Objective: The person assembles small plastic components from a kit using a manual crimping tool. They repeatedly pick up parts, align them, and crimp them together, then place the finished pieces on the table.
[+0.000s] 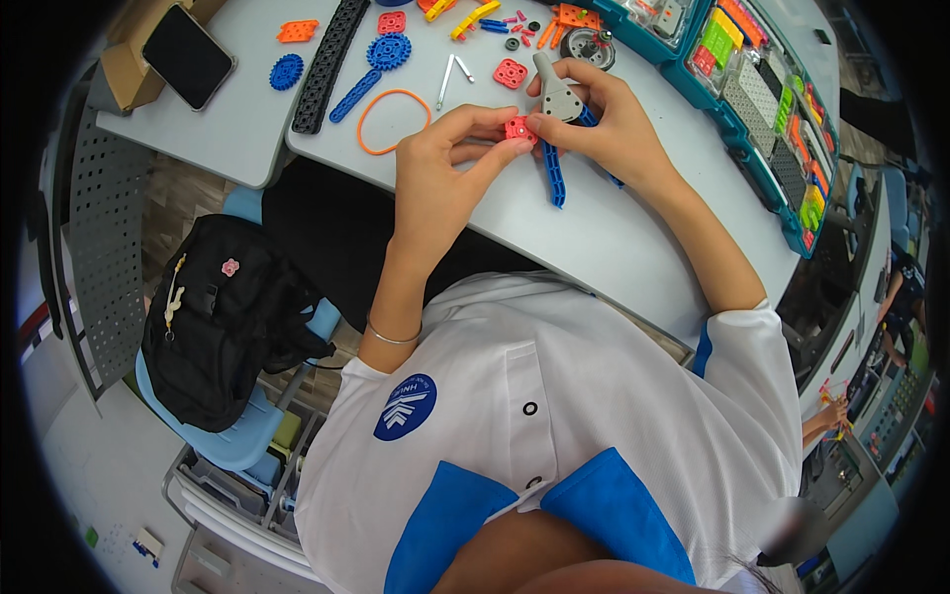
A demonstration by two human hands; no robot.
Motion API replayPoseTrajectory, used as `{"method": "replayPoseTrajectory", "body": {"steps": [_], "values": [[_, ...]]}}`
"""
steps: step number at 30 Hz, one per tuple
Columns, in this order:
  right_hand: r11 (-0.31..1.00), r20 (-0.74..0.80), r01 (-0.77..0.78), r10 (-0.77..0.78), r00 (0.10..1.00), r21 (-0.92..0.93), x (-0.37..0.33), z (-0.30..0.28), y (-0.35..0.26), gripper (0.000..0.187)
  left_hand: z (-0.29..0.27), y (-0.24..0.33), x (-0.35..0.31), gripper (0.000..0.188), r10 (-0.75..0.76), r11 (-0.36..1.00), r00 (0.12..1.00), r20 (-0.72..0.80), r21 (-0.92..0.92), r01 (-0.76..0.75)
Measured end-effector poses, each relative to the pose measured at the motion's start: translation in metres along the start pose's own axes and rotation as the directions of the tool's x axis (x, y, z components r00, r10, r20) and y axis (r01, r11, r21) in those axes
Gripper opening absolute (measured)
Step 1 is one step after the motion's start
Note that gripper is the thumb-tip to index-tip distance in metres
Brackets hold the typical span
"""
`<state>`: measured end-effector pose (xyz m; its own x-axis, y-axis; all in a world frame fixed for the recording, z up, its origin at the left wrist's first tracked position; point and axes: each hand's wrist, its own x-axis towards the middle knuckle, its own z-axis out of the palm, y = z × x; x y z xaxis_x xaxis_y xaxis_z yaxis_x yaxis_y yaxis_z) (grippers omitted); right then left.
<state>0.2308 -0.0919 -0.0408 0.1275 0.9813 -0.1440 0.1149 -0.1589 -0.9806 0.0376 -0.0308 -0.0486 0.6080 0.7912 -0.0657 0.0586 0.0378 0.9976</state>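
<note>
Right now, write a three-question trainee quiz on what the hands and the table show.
1. True or false: both the left hand and the right hand pinch the small red square piece.
2. Which part does the right hand also hold? A) a grey wedge-shaped piece B) a black phone C) an orange ring
3. Fill in: the orange ring lies on the table to the ___ of the left hand.

Key: 1 true; 2 A; 3 left.
</note>
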Motion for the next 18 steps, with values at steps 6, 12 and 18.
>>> {"method": "replayPoseTrajectory", "body": {"steps": [6, 12, 18], "values": [[0.998, -0.016, -0.067, 0.067, 0.998, 0.022, -0.0012, 0.0026, -0.007, 0.034, 0.0001, 0.0009, 0.0001, 0.03, -0.014, 1.0, 1.0, -0.002, -0.025, 0.014], [0.995, 0.017, -0.097, 0.097, 0.995, -0.018, 0.0012, 0.0008, -0.0097, 0.035, -0.0005, 0.0012, 0.0006, 0.03, 0.002, 1.0, 1.0, -0.011, 0.017, -0.002], [0.996, 0.022, -0.088, 0.087, 0.996, 0.009, 0.0013, 0.0021, -0.0076, 0.034, 0.0006, 0.0011, 0.0004, 0.028, 0.04, 0.999, 0.999, -0.029, -0.003, -0.04]]}}
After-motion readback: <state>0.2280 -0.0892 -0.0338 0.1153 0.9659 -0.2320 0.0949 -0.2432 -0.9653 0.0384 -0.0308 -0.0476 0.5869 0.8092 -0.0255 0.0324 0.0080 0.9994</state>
